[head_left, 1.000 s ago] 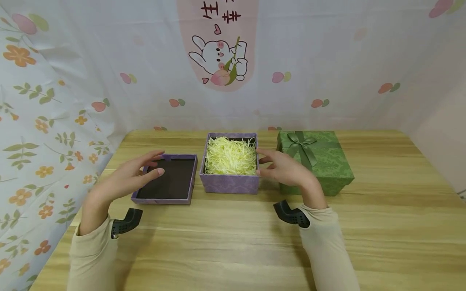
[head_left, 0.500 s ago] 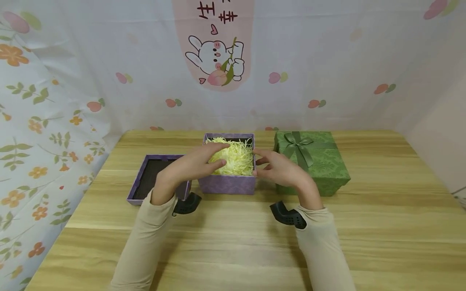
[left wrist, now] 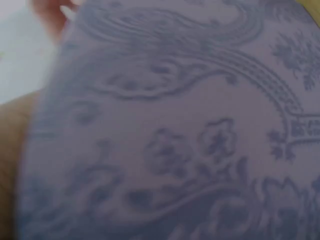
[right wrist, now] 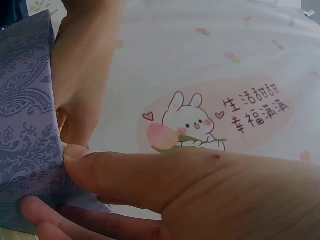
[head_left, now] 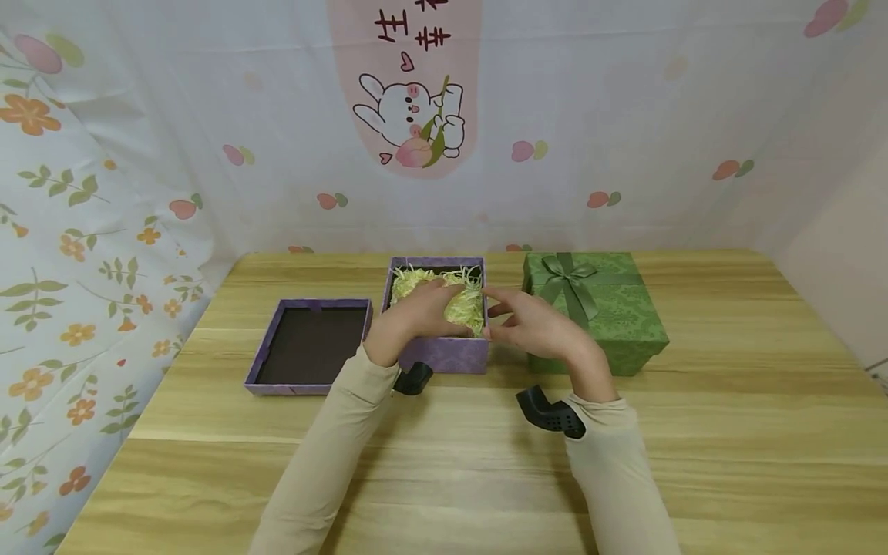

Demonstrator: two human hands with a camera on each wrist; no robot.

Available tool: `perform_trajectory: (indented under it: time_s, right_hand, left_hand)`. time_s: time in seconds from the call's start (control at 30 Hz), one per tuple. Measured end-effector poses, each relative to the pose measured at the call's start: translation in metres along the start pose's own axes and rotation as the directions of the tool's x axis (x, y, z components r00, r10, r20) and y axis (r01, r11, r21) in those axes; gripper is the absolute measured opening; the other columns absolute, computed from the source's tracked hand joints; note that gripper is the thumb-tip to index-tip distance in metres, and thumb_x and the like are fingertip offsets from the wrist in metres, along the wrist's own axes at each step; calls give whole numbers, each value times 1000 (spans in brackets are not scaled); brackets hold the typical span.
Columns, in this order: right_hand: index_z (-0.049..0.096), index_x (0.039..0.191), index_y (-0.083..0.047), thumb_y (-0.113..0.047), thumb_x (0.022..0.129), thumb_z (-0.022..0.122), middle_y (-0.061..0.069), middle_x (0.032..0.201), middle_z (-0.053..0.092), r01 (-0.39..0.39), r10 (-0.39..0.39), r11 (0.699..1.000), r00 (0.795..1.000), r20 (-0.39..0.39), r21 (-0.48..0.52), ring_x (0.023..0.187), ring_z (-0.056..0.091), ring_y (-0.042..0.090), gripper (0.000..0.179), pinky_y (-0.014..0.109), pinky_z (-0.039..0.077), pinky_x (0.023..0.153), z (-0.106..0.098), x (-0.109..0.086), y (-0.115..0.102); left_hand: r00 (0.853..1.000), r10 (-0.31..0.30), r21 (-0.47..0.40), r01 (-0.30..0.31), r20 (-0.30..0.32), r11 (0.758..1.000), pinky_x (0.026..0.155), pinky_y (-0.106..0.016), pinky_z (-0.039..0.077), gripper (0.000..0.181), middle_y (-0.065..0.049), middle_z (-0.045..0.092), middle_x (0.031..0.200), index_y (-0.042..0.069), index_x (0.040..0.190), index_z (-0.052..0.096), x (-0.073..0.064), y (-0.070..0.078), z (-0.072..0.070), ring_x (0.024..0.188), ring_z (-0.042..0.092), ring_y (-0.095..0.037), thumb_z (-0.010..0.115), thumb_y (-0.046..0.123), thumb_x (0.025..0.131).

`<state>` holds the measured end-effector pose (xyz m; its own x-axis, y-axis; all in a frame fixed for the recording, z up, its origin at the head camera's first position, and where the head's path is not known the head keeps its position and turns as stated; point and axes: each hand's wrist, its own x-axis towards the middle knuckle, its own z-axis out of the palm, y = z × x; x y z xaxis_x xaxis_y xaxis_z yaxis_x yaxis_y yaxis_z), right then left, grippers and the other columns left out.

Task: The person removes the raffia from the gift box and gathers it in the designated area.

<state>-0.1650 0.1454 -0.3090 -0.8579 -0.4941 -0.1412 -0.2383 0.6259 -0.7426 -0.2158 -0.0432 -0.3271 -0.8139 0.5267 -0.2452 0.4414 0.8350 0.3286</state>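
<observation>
White printed cloth (head_left: 583,92) hangs behind wood-grain table (head_left: 444,478); rabbit drawing (head_left: 405,116) sits sideways on it from where I stand. Purple patterned box (head_left: 447,358) is uncovered near table's far edge, filled with yellow shredded paper (head_left: 466,310). Left hand (head_left: 422,311) reaches over box's front into shreds; fingers partly hidden, can't tell whether grasping any. Right hand (head_left: 534,322) has thumb and relaxed fingers touching box's right outer wall. Purple lid (head_left: 314,347) lies left, dark inside up. Green box (head_left: 627,324) with ribbon bow (head_left: 570,276) stands right.
</observation>
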Motion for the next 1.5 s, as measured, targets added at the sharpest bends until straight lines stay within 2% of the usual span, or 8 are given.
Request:
perform_trajectory:
  time_s: [0.2, 0.37, 0.5, 0.83, 1.07, 1.13, 1.3, 1.5]
  right_hand:
    - [26, 145, 0, -12, 93, 58, 24, 126, 51, 4, -4, 1000, 1000, 5, -16, 111, 54, 37, 63, 45, 47, 85, 0, 0, 0]
    - [26, 146, 0, -12, 93, 58, 25, 127, 51, 0, 0, 1000, 1000, -2, -17, 110, 54, 36, 63, 45, 46, 85, -1, 0, -2]
    - [26, 145, 0, -12, 93, 58, 25, 127, 51, -1, 1, 1000, 1000, -2, -20, 111, 53, 36, 63, 46, 46, 86, 0, 0, 0]
    - [25, 145, 1, -12, 93, 57, 26, 127, 50, 0, 0, 1000, 1000, 6, -13, 111, 53, 37, 62, 45, 46, 85, 2, 0, -2]
    - [27, 144, 2, -12, 93, 57, 26, 126, 51, 11, -11, 1000, 1000, -4, -29, 111, 54, 36, 61, 46, 46, 86, 5, 0, 0]
    - [26, 145, 1, -12, 93, 58, 26, 127, 51, 11, -12, 1000, 1000, -3, -27, 111, 54, 35, 62, 46, 46, 86, 6, 0, 0]
    - [25, 145, 2, -12, 93, 57, 26, 127, 50, 15, -15, 1000, 1000, 0, -23, 112, 53, 37, 62, 46, 46, 86, 5, 0, -1]
    - [26, 145, 0, -13, 93, 58, 25, 128, 51, 0, -1, 1000, 1000, -6, -28, 114, 51, 37, 63, 47, 45, 87, 3, 0, 0]
  left_hand:
    - [993, -72, 33, 69, 96, 997, 104, -58, 21, 80, -16, 26, 148, 16, 148, 27, 13, 5, 5, 135, 13, -44, 71, 36, 83]
    - [978, -157, 49, 152, 134, 987, 97, -60, 30, 78, -16, 15, 152, 23, 149, 25, 18, 9, 10, 136, 8, -44, 69, 28, 85]
    - [964, -225, 87, 214, 145, 973, 91, -61, 35, 75, -13, 12, 153, 29, 149, 22, 22, 12, 16, 136, 8, -42, 65, 22, 88]
    - [958, -270, 209, 246, 94, 946, 85, -63, 40, 66, -17, 22, 147, 27, 148, 27, 28, 20, 20, 129, 18, -48, 60, 19, 91]
    - [933, -332, 225, 297, 137, 928, 86, -61, 41, 69, -13, 18, 150, 34, 149, 20, 46, 7, 31, 132, 12, -46, 57, 17, 93]
    - [936, -332, 221, 301, 118, 928, 85, -59, 42, 69, -14, 21, 148, 33, 148, 24, 47, 5, 35, 131, 14, -45, 59, 15, 91]
    - [950, -306, 200, 290, 57, 936, 79, -47, 49, 66, -15, 31, 141, 29, 146, 32, 32, 14, 26, 125, 25, -40, 61, 9, 90]
    - [961, -273, 226, 257, 40, 940, 78, -38, 49, 63, -17, 35, 141, 27, 146, 33, 22, 18, 19, 116, 35, -40, 58, 8, 91]
